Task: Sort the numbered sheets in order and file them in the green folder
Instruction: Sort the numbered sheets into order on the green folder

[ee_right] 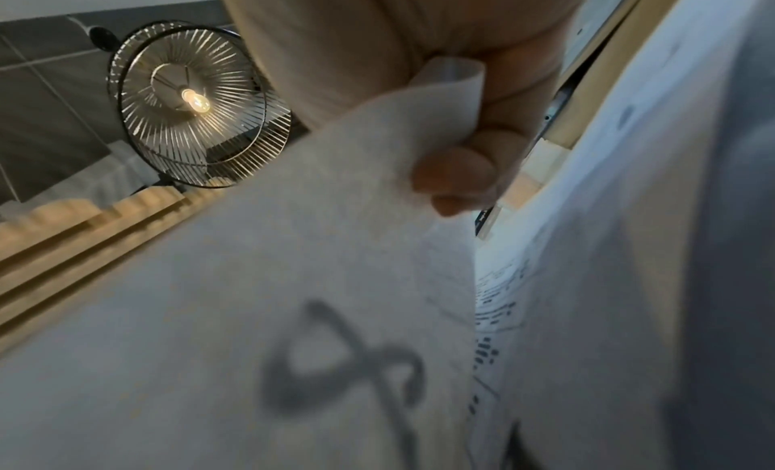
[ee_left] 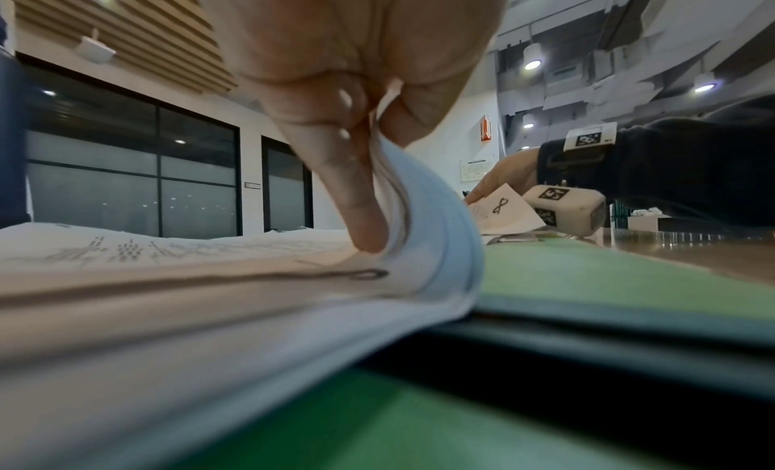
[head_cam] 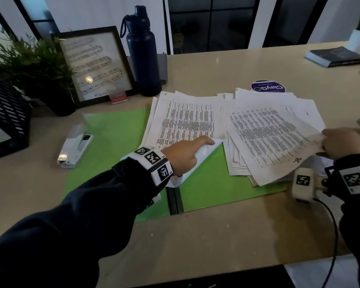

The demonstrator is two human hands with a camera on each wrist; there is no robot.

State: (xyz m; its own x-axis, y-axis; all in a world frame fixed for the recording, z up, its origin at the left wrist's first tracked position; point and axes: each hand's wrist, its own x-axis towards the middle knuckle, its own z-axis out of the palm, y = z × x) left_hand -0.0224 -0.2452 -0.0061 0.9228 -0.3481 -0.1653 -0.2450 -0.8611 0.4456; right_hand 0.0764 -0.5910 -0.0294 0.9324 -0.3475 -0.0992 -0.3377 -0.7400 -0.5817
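An open green folder (head_cam: 116, 129) lies flat on the beige table. A left stack of printed sheets (head_cam: 187, 119) rests on it, beside a looser right pile (head_cam: 237, 161). My left hand (head_cam: 185, 152) pinches the near corner of the left stack's top sheets (ee_left: 423, 218) and curls them up off the folder (ee_left: 587, 278). Its forefinger points down at the stack, by a handwritten mark. My right hand (head_cam: 341, 142) grips the edge of a sheet marked 8 (head_cam: 279, 140), lifted over the right pile. In the right wrist view, fingers curl round that sheet (ee_right: 293, 295).
A white stapler (head_cam: 75, 146) lies on the folder's left edge. Behind stand a dark bottle (head_cam: 142, 53), a framed picture (head_cam: 96, 65), a plant (head_cam: 35, 67) and a black mesh tray (head_cam: 6, 119). A round blue sticker (head_cam: 267, 86) and a book (head_cam: 335, 57) lie farther right.
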